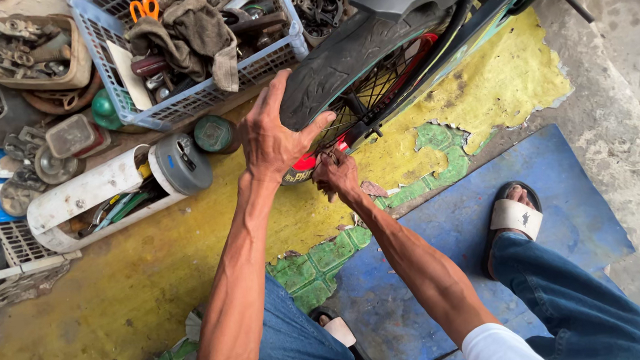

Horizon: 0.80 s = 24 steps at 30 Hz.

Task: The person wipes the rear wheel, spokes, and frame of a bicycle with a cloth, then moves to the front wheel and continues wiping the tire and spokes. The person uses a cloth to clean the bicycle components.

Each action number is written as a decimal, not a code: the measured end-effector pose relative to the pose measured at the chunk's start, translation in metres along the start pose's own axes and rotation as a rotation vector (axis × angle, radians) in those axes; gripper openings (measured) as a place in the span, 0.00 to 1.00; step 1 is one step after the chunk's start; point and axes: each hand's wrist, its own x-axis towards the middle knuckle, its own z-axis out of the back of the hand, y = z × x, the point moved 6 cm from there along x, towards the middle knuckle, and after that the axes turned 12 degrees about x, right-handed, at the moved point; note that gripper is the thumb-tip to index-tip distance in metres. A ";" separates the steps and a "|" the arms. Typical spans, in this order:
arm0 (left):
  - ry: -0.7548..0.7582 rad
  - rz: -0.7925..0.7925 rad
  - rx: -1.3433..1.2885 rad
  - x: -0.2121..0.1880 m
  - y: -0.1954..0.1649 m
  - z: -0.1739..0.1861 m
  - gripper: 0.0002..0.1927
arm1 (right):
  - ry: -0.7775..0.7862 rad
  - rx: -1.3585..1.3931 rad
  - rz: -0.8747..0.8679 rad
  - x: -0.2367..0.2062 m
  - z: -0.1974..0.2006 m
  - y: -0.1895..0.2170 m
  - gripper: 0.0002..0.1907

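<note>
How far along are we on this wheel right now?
Done: nothing visibly finished; the tyre sits on the spoked rim, wheel on the bike. In hand: the left hand presses the tyre's tread, the right hand works at its lower edge by the rim. Left: cannot tell; tools lie in the basket.

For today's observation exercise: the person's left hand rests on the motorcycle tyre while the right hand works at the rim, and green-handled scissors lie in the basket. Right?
Not quite. In the head view the scissors in the basket have orange handles. The left hand on the tyre and right hand at the rim are correct.
</note>
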 end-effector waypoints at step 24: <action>-0.081 -0.007 0.053 -0.008 -0.010 -0.004 0.42 | -0.261 -0.553 0.705 -0.020 -0.006 0.012 0.19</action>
